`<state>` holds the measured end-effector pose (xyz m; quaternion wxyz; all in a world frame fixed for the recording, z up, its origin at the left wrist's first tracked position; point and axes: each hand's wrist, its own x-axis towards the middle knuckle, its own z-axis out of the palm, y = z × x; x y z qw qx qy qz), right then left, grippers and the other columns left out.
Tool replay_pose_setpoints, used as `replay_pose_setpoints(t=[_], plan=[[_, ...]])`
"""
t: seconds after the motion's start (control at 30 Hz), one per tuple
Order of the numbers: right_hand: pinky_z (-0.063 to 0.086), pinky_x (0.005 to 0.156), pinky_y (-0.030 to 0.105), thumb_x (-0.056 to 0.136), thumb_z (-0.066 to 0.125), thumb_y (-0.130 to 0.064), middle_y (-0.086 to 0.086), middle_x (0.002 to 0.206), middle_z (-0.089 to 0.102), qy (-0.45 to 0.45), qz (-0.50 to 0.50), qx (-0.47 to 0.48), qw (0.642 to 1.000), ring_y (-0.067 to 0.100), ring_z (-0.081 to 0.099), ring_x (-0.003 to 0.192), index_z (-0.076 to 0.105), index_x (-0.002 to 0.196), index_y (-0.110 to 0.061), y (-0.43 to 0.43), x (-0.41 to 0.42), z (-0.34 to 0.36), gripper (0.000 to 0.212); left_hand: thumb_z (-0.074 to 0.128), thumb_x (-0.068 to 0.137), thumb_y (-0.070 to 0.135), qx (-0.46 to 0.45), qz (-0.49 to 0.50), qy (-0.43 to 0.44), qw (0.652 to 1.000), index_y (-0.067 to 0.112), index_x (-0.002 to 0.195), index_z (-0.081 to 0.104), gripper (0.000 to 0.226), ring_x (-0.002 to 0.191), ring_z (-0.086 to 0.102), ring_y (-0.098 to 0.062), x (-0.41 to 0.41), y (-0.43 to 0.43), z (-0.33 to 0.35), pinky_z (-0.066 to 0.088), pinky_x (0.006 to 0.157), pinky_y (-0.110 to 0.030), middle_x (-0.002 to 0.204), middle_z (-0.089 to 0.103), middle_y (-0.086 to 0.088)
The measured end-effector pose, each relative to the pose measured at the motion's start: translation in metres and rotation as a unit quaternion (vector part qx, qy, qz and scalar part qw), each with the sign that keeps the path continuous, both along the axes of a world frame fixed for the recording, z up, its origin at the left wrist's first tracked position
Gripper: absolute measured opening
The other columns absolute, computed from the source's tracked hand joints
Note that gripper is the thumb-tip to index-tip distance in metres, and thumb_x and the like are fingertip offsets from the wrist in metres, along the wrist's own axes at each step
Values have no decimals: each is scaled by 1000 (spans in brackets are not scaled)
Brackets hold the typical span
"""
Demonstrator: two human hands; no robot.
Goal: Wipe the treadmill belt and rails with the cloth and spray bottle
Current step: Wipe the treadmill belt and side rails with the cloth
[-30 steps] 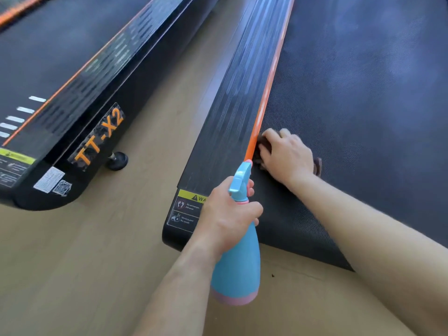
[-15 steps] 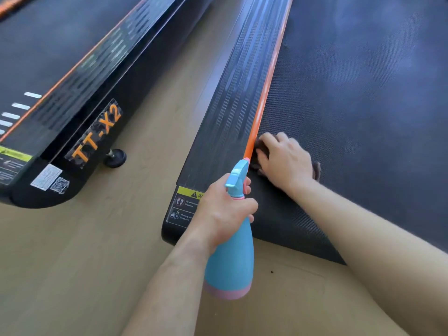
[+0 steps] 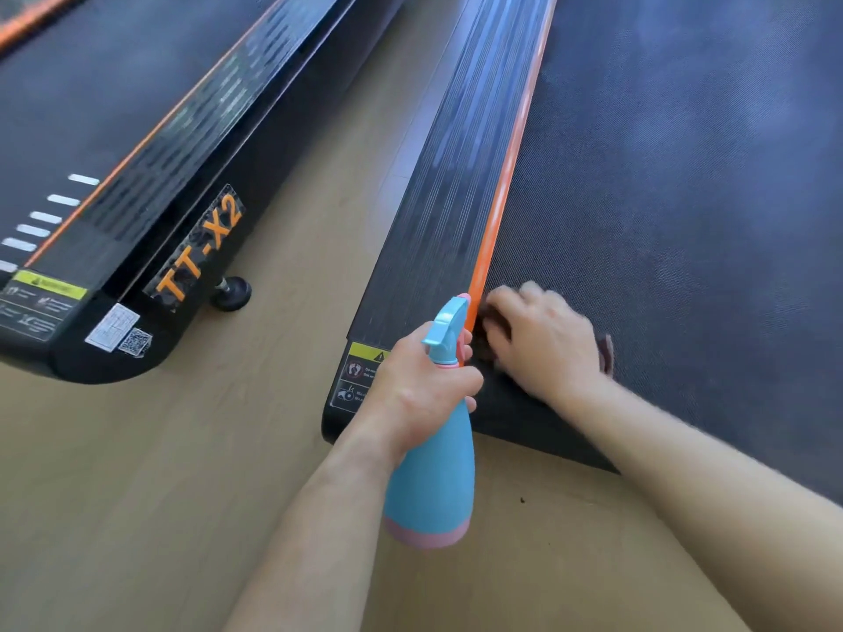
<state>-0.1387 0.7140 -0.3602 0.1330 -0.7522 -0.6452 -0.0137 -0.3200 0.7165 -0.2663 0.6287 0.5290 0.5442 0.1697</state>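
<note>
My left hand (image 3: 424, 385) grips the neck of the blue spray bottle (image 3: 431, 485), fingers wrapped round it. The bottle hangs at the near end of the black ribbed rail (image 3: 438, 212), its pink base over the wooden floor (image 3: 137, 494) and its nozzle above the rail's yellow warning label (image 3: 365, 371). Just right of the rail, past its orange strip (image 3: 506, 175), my right hand (image 3: 543, 344) presses the dark cloth (image 3: 606, 353) onto the belt (image 3: 684, 221), fingers curled over it. The hand is blurred, and little of the cloth shows from under it. Left of the rail, across a strip of floor, stands a second treadmill (image 3: 137, 175) marked TT-X2.
</note>
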Motion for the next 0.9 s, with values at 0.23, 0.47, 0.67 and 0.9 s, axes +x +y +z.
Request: replay_pose_setpoints(t=[0.23,0.47,0.67,0.9], plan=[[52,62,37,95,46,-54,-1,101,60,-31,46,-18,998,28,63,93,60,113,-33,-13,7,0,31,62,84,-1,3,24,1,1000,19,107,69,32,74,65,-18,-4,4,-3,58,62,-22,92,65,3],[52,62,40,95,49,-50,2,105,57,-6,27,-17,999,30,60,97,58,120,-30,-24,15,1,34,60,85,0,36,19,21,999,23,114,69,38,74,65,-14,-11,-2,-5,62,73,-25,92,66,7],[50,53,35,94,49,-52,-1,96,56,-28,91,-23,995,28,62,87,61,111,-31,-55,26,-1,30,60,87,0,33,11,25,999,21,119,68,39,77,64,-16,-12,-3,-5,56,63,-16,91,64,8],[45,64,37,97,51,-50,3,108,59,12,29,-29,999,32,60,99,58,122,-30,-9,19,-1,33,66,74,10,-3,1,44,999,18,110,70,37,75,64,-18,1,0,-5,64,74,-33,97,70,-1]])
